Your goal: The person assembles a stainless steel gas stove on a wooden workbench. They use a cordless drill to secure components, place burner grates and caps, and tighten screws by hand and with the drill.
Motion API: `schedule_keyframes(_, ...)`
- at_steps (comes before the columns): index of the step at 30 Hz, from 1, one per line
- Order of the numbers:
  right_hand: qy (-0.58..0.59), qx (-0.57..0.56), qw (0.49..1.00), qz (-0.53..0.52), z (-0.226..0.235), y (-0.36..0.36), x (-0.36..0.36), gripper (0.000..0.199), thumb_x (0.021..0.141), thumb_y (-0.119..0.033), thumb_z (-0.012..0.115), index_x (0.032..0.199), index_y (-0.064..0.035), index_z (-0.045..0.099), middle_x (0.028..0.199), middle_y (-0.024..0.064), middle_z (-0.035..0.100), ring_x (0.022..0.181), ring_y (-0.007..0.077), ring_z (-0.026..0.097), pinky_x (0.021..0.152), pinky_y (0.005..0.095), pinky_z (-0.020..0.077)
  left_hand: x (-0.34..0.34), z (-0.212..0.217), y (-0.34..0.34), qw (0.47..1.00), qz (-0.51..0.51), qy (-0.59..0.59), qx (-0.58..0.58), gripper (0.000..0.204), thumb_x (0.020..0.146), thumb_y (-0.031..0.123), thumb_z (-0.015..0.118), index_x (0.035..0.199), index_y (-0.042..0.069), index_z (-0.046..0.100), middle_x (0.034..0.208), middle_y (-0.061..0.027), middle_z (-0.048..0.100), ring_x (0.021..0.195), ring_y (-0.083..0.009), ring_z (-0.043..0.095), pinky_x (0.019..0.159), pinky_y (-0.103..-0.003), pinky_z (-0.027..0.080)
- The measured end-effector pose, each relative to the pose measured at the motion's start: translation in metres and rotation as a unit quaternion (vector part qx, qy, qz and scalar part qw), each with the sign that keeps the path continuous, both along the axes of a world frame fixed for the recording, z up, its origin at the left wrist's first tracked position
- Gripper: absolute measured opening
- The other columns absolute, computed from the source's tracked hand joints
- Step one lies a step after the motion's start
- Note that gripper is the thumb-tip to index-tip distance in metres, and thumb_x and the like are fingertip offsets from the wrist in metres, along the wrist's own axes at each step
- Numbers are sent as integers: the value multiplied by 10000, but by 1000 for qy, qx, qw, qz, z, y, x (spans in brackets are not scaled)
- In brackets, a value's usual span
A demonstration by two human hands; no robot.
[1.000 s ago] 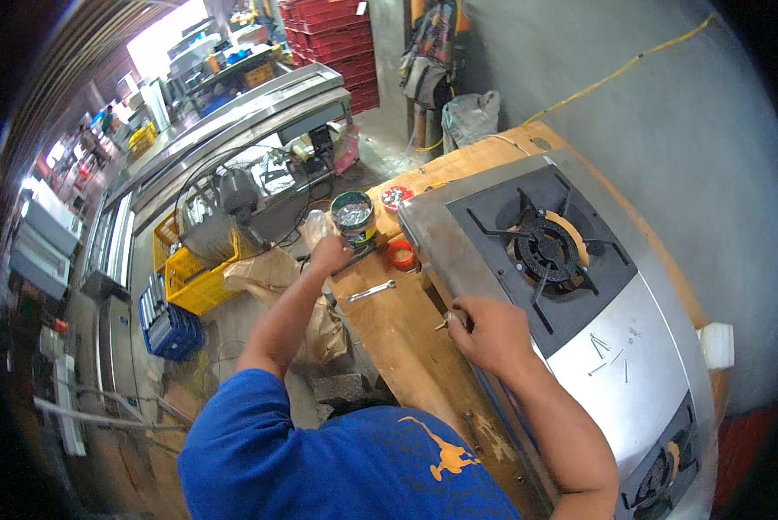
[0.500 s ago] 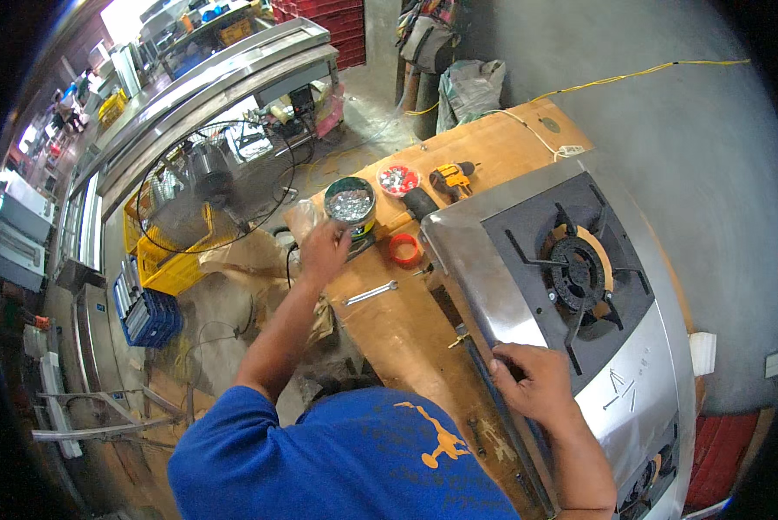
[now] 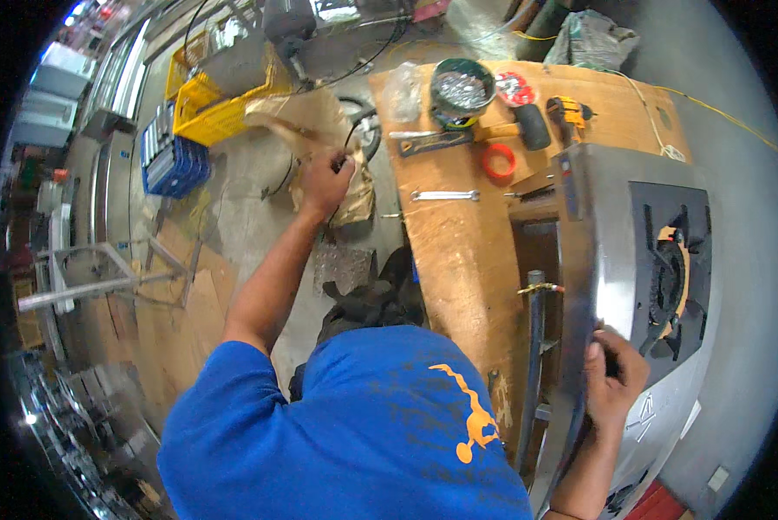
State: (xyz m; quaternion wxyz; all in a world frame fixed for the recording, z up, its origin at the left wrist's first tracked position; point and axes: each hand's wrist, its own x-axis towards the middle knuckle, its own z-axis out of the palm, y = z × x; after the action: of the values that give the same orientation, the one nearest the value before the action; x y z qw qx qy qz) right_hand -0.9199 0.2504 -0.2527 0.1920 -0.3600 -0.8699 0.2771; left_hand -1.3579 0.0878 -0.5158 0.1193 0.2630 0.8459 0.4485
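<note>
My left hand is raised over the floor, left of the wooden table. Its fingers are pinched together; anything small between them is too hard to make out. My right hand has its fingers curled on the front edge of a stainless steel gas stove. A burner with a black grate sits in the stove's top. Several loose bolts lie on the steel near my right hand. Below the front edge runs a dark pipe with a small brass fitting.
On the table are a tub of small metal parts, a wrench, a red tape roll, a mallet and a yellow drill. Yellow and blue crates stand on the floor at left.
My left hand has left the tub of metal parts and come back off the table's left side. My right hand stays at the stove's edge. The view has turned.
</note>
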Motion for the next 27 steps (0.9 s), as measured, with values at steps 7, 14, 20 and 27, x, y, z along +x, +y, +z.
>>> schedule_keyframes(7, 4, 1, 999, -41, -7, 2, 4, 215, 915, -159, 677, 979, 46, 688, 895, 117, 714, 832, 163, 642, 791, 288, 499, 99, -130, -172, 979, 41, -96, -174, 368, 825, 315, 685, 1063, 36, 708, 965, -176, 722, 893, -308, 697, 805, -393, 533)
schedule_keyframes(14, 39, 1, 999, -31, -13, -1, -2, 181, 937, -137, 657, 1004, 31, 671, 823, 34, 638, 754, 90, 557, 697, 232, 445, 182, -213, -314, 885, 13, -314, -345, 431, 788, 343, 726, 1102, 48, 710, 1000, -176, 723, 936, -311, 695, 854, -394, 528)
schedule_keyframes(20, 8, 43, 999, -14, -13, 0, -7, 180, 933, -150, 663, 992, 20, 667, 800, 38, 630, 748, 82, 554, 686, 228, 443, 189, -231, -345, 851, 54, -360, -378, 462, 794, 370, 729, 1131, 56, 697, 1106, -182, 704, 1028, -313, 676, 901, -395, 515)
schedule_keyframes(27, -1, 102, 994, 49, -17, 4, -7, 188, 926, -160, 652, 982, 19, 663, 777, 76, 635, 709, 123, 573, 681, 274, 475, 162, -176, -319, 924, 82, -274, -256, 456, 820, 376, 708, 1154, 65, 688, 1069, -172, 712, 960, -290, 692, 871, -378, 522)
